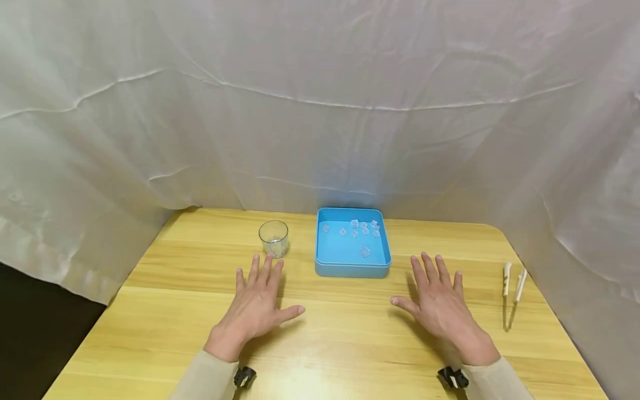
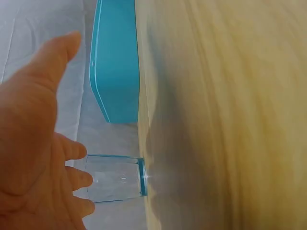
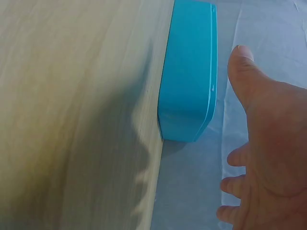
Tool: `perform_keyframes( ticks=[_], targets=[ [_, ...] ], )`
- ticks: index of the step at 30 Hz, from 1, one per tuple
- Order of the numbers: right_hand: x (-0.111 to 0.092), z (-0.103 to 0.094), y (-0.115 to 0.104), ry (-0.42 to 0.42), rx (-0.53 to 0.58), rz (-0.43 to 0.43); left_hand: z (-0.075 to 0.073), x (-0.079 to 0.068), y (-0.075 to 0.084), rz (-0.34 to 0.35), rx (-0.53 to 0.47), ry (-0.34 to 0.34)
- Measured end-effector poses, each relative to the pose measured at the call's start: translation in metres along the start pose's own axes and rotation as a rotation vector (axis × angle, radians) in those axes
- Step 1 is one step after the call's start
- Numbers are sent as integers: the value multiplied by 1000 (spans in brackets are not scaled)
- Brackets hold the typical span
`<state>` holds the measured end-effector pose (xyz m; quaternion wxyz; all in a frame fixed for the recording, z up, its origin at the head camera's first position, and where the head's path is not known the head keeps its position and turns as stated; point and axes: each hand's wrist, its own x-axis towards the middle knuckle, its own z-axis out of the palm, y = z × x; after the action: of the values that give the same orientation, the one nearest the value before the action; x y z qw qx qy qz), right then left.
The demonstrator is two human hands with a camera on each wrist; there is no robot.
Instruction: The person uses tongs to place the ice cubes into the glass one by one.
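Both hands hover palm down above the wooden table with fingers spread and nothing held. My left hand (image 1: 257,305) is nearest a clear drinking glass (image 1: 273,239), which stands upright just beyond its fingertips; the left wrist view shows the glass (image 2: 115,178) apart from the table edge of the palm's shadow. To the right of the glass sits an open blue box (image 1: 353,270) with several clear ice-like cubes (image 1: 365,251) scattered on its floor. My right hand (image 1: 440,308) is between that box and a pair of tongs (image 1: 512,297) with white tips, lying spread on the table.
The wooden table (image 1: 330,344) has a light curtain (image 1: 320,139) close behind it and along both sides. A dark area (image 1: 40,328) lies past the table's left edge. Black straps (image 1: 245,377) sit at the wrists.
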<state>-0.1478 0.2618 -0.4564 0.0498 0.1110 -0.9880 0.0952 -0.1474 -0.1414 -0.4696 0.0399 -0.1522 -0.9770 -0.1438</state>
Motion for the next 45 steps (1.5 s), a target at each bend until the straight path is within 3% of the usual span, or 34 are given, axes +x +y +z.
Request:
perform_keyframes(
  ticks=[5, 11, 20, 24, 30, 40, 45],
  targets=[
    [0, 2, 2, 66, 4, -35, 0, 4, -4, -14, -65, 81],
    [1, 2, 4, 151, 48, -55, -2, 11, -9, -61, -217, 191],
    [2, -4, 6, 153, 78, -6, -11, 32, -18, -255, -399, 299],
    [0, -4, 9, 135, 91, 24, -16, 44, -24, -314, -445, 293],
    [-5, -2, 12, 132, 108, 45, -17, 59, -31, -367, -486, 231],
    [-14, -1, 23, 134, 152, 112, -13, 80, -43, -367, -502, 176],
    [-17, -1, 32, 174, 155, 128, -11, 85, -46, -364, -504, 163]
  ],
)
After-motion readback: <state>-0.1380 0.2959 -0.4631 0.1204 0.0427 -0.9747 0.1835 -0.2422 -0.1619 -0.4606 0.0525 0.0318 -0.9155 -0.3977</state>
